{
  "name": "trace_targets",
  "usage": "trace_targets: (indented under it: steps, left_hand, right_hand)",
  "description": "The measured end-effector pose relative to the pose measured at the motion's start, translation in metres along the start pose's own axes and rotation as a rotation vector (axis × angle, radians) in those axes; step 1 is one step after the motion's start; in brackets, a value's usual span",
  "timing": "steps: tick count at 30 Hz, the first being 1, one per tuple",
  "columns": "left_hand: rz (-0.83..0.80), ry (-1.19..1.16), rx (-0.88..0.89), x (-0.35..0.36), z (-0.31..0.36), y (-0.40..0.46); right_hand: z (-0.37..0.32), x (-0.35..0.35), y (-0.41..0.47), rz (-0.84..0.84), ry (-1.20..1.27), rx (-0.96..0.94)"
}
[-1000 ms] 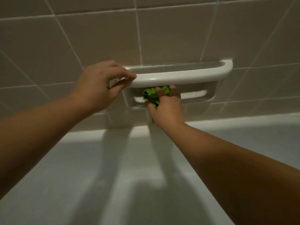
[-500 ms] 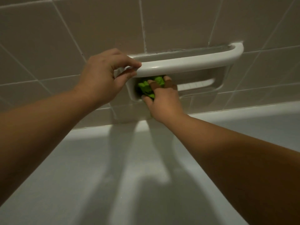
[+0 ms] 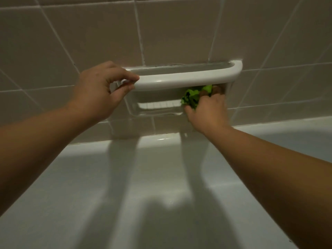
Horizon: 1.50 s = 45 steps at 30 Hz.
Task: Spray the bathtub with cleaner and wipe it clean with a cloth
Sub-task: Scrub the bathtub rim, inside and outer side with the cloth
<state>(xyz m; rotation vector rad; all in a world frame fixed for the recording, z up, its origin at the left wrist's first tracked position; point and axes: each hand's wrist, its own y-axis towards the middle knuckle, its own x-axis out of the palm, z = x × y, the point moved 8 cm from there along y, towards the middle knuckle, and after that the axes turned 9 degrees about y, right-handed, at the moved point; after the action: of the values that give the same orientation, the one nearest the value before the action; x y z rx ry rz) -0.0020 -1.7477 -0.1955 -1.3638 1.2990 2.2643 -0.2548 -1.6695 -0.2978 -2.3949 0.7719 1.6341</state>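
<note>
On the far left I see my left forearm reaching up across the bathtub (image 3: 125, 186) toward the tiled wall (image 3: 89, 33). My left hand (image 3: 100, 90) has its grip closed on the left end of the white bar (image 3: 179, 79), index finger over the top edge and thumb underneath. The bar runs rightward and curves back into the wall at its right end. Beneath it sits the recessed soap dish (image 3: 158, 106), whose left and middle floor are bare, leaving room to move along its ridged base. At the right end of that recess, my right hand (image 3: 208, 112) holds the bunched green cloth (image 3: 193, 97) in a tight grip, pushed up under the bar and close to the recess's right wall. Below both hands, the bathtub's rim meets the tiles, and the wide inner slope lies open, crossed only by the arms' shadows.
</note>
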Motion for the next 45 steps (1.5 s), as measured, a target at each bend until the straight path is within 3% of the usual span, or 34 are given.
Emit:
trace_targets:
  steps: [6,9,13,19,23,30,33,38,43,45]
  left_hand:
    - [0.0,0.032,-0.008,0.002,0.003,-0.001]
    - [0.006,0.035,-0.031,0.003,0.005,-0.003]
    - [0.0,0.039,-0.042,0.003,0.006,-0.003]
    - [-0.033,0.087,-0.042,0.003,0.009,-0.002]
    - [-0.06,0.103,-0.058,0.001,0.012,0.0]
    - [-0.09,0.098,-0.108,0.001,0.018,-0.002]
    - [-0.14,0.065,-0.147,0.004,0.018,-0.01]
    - [-0.235,0.054,-0.243,0.004,0.019,-0.014]
    - [-0.281,0.022,-0.305,-0.003,0.022,-0.017]
    - [-0.294,0.021,-0.314,-0.005,0.023,-0.02]
  right_hand:
    - [-0.1,0.057,-0.013,-0.178,0.123,-0.219]
    - [-0.11,0.063,-0.013,-0.212,0.137,-0.266]
    - [-0.063,0.038,-0.003,-0.183,0.02,-0.31]
    - [0.028,-0.013,0.006,-0.071,-0.03,-0.165]
    - [0.047,-0.027,-0.018,-0.037,0.155,-0.148]
    - [0.112,-0.097,-0.064,0.33,0.554,0.135]
    - [0.093,-0.13,-0.036,0.405,0.574,0.08]
    - [0.032,-0.121,-0.006,0.304,0.428,-0.015]
    - [-0.059,-0.099,-0.015,0.192,0.232,-0.39]
    - [-0.084,-0.092,-0.014,0.13,0.202,-0.458]
